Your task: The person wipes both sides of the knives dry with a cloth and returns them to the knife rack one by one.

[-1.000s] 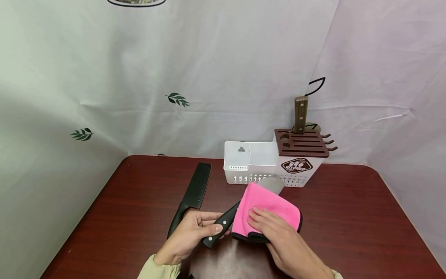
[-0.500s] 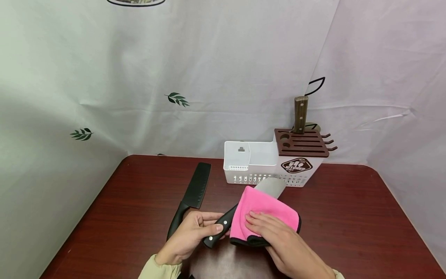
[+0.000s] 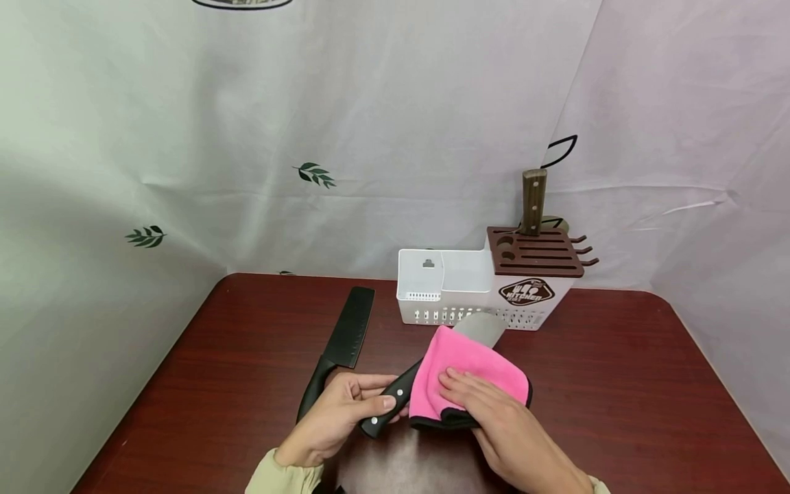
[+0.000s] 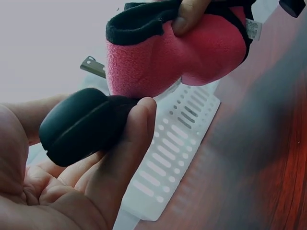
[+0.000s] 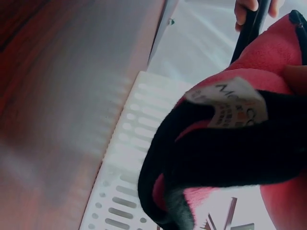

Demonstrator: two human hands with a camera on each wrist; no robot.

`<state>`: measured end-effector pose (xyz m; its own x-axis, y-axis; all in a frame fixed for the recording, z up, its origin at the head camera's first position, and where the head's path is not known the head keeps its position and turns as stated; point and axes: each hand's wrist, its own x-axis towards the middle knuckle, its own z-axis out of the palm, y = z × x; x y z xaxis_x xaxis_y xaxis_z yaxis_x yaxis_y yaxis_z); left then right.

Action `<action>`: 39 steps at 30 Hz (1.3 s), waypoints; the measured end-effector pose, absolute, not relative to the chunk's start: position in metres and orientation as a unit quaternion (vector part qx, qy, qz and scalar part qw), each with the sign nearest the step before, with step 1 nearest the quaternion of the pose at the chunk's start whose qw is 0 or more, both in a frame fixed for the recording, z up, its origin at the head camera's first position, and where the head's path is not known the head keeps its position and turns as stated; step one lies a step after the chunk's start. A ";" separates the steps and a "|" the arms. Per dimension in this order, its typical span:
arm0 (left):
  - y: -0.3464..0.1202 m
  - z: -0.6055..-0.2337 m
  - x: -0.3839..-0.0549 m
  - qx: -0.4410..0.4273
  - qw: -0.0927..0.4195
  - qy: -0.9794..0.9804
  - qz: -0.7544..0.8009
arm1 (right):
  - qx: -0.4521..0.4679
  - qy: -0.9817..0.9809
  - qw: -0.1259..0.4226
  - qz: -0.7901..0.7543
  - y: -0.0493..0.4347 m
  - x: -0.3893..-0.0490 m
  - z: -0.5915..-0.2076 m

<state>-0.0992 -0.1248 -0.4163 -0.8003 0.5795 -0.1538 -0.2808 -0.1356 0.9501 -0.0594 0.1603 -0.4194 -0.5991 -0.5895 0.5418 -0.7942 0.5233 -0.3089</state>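
Observation:
My left hand (image 3: pixel 336 415) grips a kitchen knife by its black riveted handle (image 3: pixel 402 388), thumb on top and fingers underneath. The knife points away to the right, its broad silver blade tip (image 3: pixel 484 327) showing past a pink cloth (image 3: pixel 459 367) with black edging. My right hand (image 3: pixel 503 422) holds this cloth folded over the blade, fingers laid on top. In the left wrist view the thumb (image 4: pixel 188 17) presses the cloth from the other side. Most of the blade is hidden by the cloth, whose white label (image 5: pixel 235 103) shows in the right wrist view.
A black knife (image 3: pixel 348 333) lies on the dark red table (image 3: pixel 247 384), left of my left hand. Behind the cloth stands a white perforated knife holder (image 3: pixel 457 302) with a brown slotted top (image 3: pixel 537 254). One wooden-handled knife (image 3: pixel 533 202) is in its slots.
The cloth and right hand have shifted slightly down along the blade and back up. My left hand keeps its hold on the knife, almost still.

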 end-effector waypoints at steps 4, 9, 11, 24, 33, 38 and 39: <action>-0.124 -0.416 -0.099 0.121 0.289 0.592 0.743 | 0.385 -0.864 0.192 0.263 0.161 -0.060 -0.420; -0.124 -0.415 -0.099 0.125 0.291 0.591 0.742 | 0.373 -0.867 0.206 0.257 0.162 -0.061 -0.421; -0.124 -0.415 -0.099 0.129 0.293 0.588 0.743 | 0.369 -0.866 0.219 0.258 0.163 -0.062 -0.421; -0.124 -0.413 -0.098 0.137 0.301 0.591 0.735 | 0.315 -0.878 0.252 0.257 0.168 -0.064 -0.419; -0.126 -0.413 -0.097 0.147 0.302 0.596 0.729 | 0.257 -0.897 0.278 0.228 0.174 -0.066 -0.419; -0.126 -0.412 -0.097 0.149 0.305 0.590 0.732 | 0.236 -0.899 0.296 0.221 0.176 -0.068 -0.419; -0.126 -0.412 -0.097 0.149 0.305 0.590 0.733 | 0.235 -0.898 0.299 0.223 0.176 -0.068 -0.419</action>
